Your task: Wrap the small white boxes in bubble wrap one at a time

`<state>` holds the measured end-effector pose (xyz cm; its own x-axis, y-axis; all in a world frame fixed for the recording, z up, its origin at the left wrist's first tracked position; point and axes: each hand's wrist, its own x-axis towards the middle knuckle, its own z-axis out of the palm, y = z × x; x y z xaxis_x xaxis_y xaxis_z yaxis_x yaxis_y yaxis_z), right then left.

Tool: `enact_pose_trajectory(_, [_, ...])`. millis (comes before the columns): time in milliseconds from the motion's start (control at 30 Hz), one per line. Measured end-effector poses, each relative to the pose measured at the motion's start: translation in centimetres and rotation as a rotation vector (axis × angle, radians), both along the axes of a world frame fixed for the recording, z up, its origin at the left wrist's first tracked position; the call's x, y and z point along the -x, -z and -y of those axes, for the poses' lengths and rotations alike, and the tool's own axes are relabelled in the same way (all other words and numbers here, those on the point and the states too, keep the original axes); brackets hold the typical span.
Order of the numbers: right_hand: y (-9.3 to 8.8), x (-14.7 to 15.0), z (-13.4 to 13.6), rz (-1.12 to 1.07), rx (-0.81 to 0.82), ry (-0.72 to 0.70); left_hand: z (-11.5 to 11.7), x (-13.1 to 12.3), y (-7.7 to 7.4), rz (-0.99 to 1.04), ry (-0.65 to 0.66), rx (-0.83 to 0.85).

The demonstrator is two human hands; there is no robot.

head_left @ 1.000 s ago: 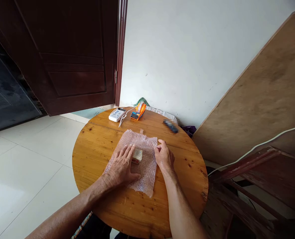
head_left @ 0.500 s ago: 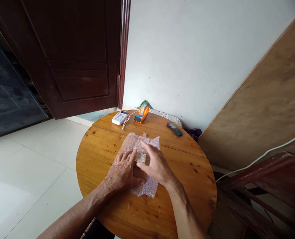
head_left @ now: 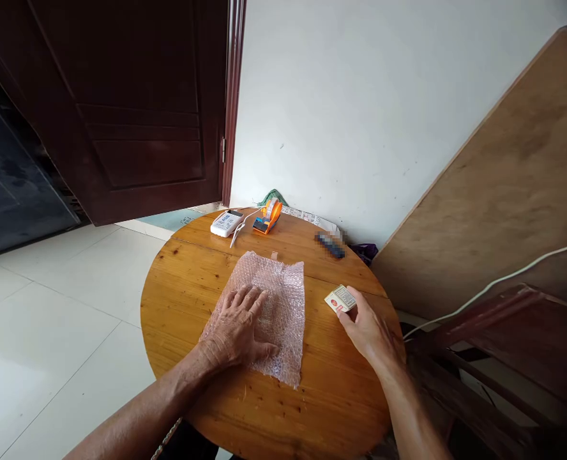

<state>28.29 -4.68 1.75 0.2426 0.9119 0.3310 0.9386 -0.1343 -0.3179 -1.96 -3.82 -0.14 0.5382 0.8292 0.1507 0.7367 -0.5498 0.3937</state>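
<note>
A sheet of clear bubble wrap lies on the round wooden table. My left hand rests flat on its left part, fingers spread. To the right of the sheet, my right hand grips a small cream printed box between thumb and fingers. The box has a red mark on its near side and printed lines on top. Part of the bubble wrap is hidden beneath my left hand.
At the table's back stand a white device with a cable, an orange tape dispenser and a dark blurred-out object. A wall rises behind. A wooden board leans at the right; a dark red door is at the left.
My right hand has moved from over the bubble wrap to the right, carrying the small box away from the sheet. My left hand stays on the wrap. The view has shifted slightly.
</note>
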Motion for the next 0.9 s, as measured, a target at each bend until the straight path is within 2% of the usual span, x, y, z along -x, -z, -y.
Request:
enact_pose_trajectory(67, [0.1, 0.5, 0.6, 0.018, -0.127, 0.005, -0.1, 0.1, 0.2, 0.003, 0.009, -0.007])
enact_pose_trajectory(133, [-0.6, 1.7, 1.2, 0.009, -0.257, -0.035, -0.1, 0.1, 0.3, 0.004, 0.019, -0.013])
enact_pose_trajectory(267, [-2.3, 5.1, 1.7, -0.083, -0.319, -0.289, -0.2, 0.0, 0.6, -0.014, 0.007, -0.010])
enact_pose_trajectory(400, [-2.1, 8.7, 1.0, -0.124, -0.195, -0.485, -0.1, 0.0, 0.8, -0.003, 0.009, -0.017])
enact_pose_trajectory(600, [-1.2, 12.5, -0.5, -0.087, 0.016, -0.627, -0.1, 0.1, 0.4, 0.025, 0.027, -0.009])
enact_pose_trajectory(767, [0.3, 12.3, -2.7, 0.016, 0.119, -0.628, -0.1, 0.2, 0.1, 0.026, 0.031, -0.010])
enact_pose_trajectory(900, [1.7, 11.1, -3.6, 0.064, 0.073, -0.576, 0.0, 0.1, 0.1, -0.006, 0.029, -0.010])
